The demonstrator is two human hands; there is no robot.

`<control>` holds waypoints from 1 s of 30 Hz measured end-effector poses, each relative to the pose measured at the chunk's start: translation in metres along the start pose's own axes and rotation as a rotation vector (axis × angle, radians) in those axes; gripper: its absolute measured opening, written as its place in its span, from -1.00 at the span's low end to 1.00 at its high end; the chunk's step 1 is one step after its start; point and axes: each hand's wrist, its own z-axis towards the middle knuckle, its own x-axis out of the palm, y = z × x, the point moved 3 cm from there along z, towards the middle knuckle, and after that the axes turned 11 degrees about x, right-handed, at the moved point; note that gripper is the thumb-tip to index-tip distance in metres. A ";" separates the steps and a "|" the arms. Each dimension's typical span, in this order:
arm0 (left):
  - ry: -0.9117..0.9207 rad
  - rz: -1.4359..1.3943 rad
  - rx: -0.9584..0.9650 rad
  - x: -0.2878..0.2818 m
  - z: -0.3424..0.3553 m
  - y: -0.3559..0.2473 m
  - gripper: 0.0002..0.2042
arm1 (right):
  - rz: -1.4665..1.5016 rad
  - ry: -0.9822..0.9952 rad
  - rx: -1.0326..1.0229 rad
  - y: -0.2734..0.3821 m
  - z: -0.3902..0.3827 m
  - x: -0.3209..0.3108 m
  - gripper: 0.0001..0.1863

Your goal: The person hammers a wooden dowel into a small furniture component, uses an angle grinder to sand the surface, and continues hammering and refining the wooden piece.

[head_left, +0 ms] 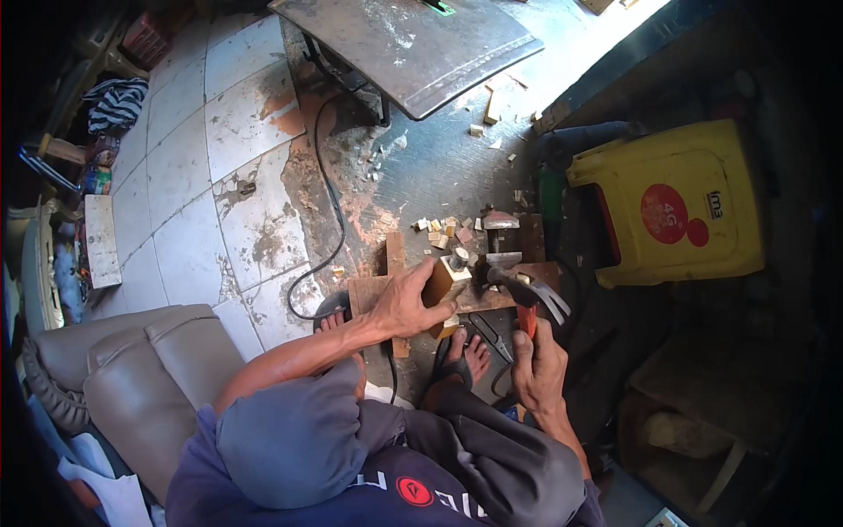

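My left hand (411, 300) is wrapped round a yellowish-brown wooden block (448, 283), held over a low wooden board (367, 292). A short metal cylinder (458, 256) stands on the block's upper face. In my right hand (539, 367) is a claw hammer, gripped by its red-orange handle (526, 320). The hammer's claw (551, 304) points to the right, and its head is beside the block, apart from it. Just beyond the hammer stands a metal vise (502, 239). What lies under the block is partly hidden by my left hand.
Small wood offcuts (443, 230) lie beyond the board. A dark cable (337, 206) curls across the broken tile floor. Farther off stands a low metal-topped table (413, 53). On the right is a yellow plastic stool (676, 206); a brown padded seat (162, 378) is on the left.
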 end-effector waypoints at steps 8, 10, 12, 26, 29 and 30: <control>0.078 0.040 -0.147 0.014 -0.005 0.026 -0.22 | -0.011 -0.132 -0.251 0.006 0.003 -0.007 -0.67; 0.089 -0.019 -0.149 0.013 -0.002 0.025 -0.23 | -0.156 -0.009 -0.136 0.005 0.006 0.005 -0.65; 0.112 -0.050 -0.173 0.013 0.000 0.025 -0.22 | -0.242 0.077 -0.110 0.012 0.017 0.011 -0.66; -0.016 0.082 0.057 0.012 0.002 0.039 -0.39 | -0.015 0.057 -0.061 0.039 0.030 -0.019 -0.71; 0.091 0.029 -0.078 0.011 0.008 0.030 -0.41 | 0.242 -0.132 -0.241 0.036 0.010 -0.030 -0.72; 0.081 0.023 -0.039 0.013 0.012 0.029 -0.40 | 0.197 -0.198 -0.427 0.026 0.015 -0.022 -0.73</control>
